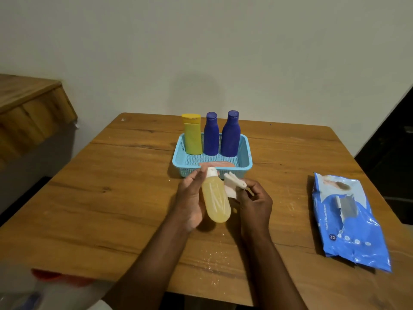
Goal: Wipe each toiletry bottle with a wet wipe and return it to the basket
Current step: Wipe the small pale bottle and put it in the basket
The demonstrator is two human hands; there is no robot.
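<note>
My left hand [190, 198] holds a clear bottle of yellow liquid [215, 200] with a white cap, tilted, just in front of the light blue basket [244, 151]. My right hand [254, 202] pinches a folded white wet wipe [233, 184] beside the bottle's right side. In the basket stand a yellow bottle [192, 135] and two dark blue bottles [211, 135] [231, 135] along the back wall. An orange-pink item [218, 164] lies flat at the basket's front.
A blue pack of wet wipes [348, 220] lies on the wooden table [111, 198] at the right. White specks dot the table near its front edge. A wooden surface [26, 97] stands at the left by the wall. Something red and white [47, 285] sits below the table's front left edge.
</note>
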